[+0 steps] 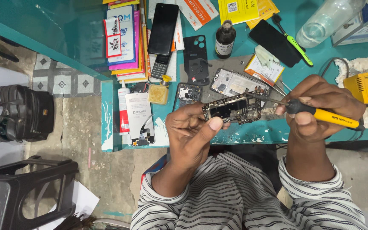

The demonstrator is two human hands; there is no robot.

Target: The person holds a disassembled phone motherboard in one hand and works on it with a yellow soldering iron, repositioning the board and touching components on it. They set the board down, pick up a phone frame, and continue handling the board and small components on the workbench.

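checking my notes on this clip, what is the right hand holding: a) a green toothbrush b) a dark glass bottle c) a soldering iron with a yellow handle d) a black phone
c: the right hand grips a soldering iron with a yellow handle, its tip pointed at the circuit board held in the left hand.

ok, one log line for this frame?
left hand: holds circuit board | right hand: soldering iron, tip at board | teal bench
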